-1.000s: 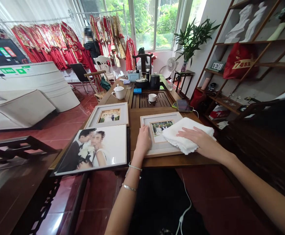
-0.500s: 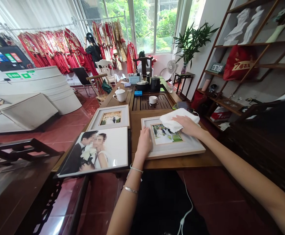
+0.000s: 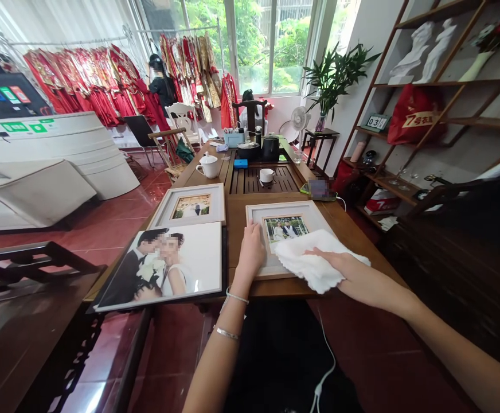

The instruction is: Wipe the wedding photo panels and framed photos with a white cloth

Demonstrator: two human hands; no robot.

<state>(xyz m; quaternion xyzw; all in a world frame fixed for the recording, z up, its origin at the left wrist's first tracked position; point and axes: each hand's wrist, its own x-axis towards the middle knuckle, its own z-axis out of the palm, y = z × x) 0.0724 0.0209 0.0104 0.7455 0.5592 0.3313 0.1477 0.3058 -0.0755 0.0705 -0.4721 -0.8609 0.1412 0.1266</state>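
Note:
A framed photo (image 3: 276, 209) with a pale mat and light wooden edge lies flat on the wooden table (image 3: 237, 201) in front of me. My left hand (image 3: 252, 248) grips its left edge, fingers wrapped round the frame. A white cloth (image 3: 314, 261) is under my right hand (image 3: 340, 267), which presses it on the frame's lower right part and hides that corner. Left of my left hand lies a large couple portrait (image 3: 202, 252), overlapping the near edge of a second framed photo (image 3: 159, 209).
Beyond the frames are a lidded white cup (image 3: 209, 166), a slatted tea tray (image 3: 247, 180) with a white cup (image 3: 267, 175), a dark kettle (image 3: 270, 148) and a phone (image 3: 322, 189) on a cable. Shelves (image 3: 439, 85) stand at right. A person (image 3: 160, 83) stands by the clothes racks.
My right hand has drawn the cloth from the frame's upper right part towards me to its lower right edge. More of the photo and the phone now show. My left hand stays on the frame.

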